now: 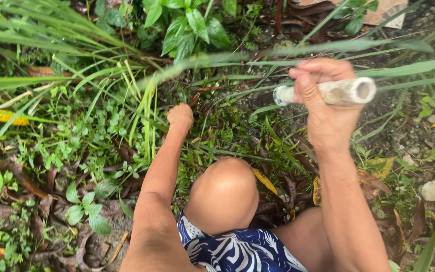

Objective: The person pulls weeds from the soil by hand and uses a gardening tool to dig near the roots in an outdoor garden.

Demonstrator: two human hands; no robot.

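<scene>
My right hand (323, 108) is raised and shut on a pale cylindrical tool handle (348, 91), whose hollow end points right. The tool's working end is hidden behind the hand. My left hand (180, 117) reaches down into low weeds and grass (142, 118), fingers closed at ground level around plant stems; what it grips is hidden by its back. My bent knee (223, 194) sits between both arms, above blue and white patterned cloth (232, 249).
Long grass blades (36, 80) arch in from the left and across the top. Broad-leaved plants (190, 27) stand at the back. Brown dead leaves (26, 184), yellow leaves (3, 116) and small stones (433, 190) cover the ground.
</scene>
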